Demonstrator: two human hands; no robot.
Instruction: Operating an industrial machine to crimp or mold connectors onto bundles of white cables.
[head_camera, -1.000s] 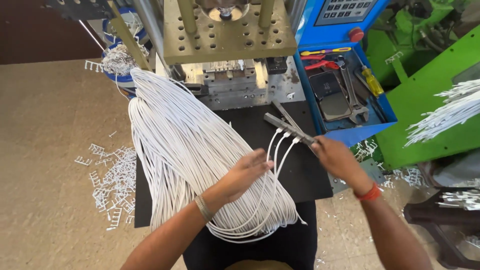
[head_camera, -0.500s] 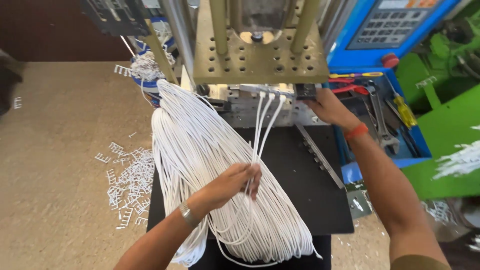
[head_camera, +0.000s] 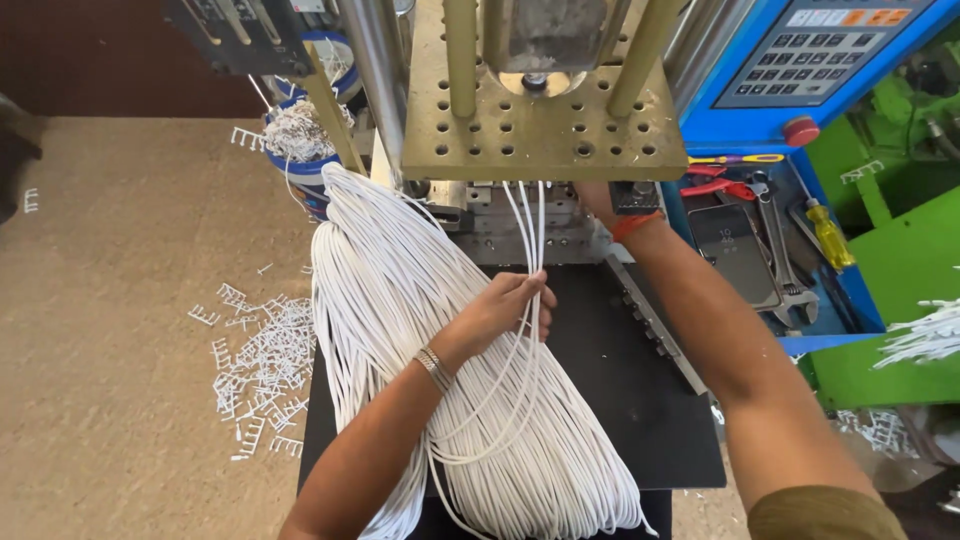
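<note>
Since a second ago your right hand (head_camera: 600, 200) has carried the loose white cords (head_camera: 527, 225) up under the perforated press plate (head_camera: 545, 130); can't tell its grip. Your left hand (head_camera: 505, 305) is now pinching those cords mid-counter, over the cord bundle (head_camera: 420, 330). Tool tray (head_camera: 760, 250) hugs the counter's right edge, plastic scraps (head_camera: 260, 370) on the floor.

Beige floor (head_camera: 120, 300), scattered white plastic scraps (head_camera: 262, 370).

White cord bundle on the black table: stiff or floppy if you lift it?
Likely floppy: the white cords drape in curves and loop at the near end. The few strands the left hand lifts run nearly straight to the press, so slightly springy. The thick bundle is probably heavy and apt to spill apart.
</note>
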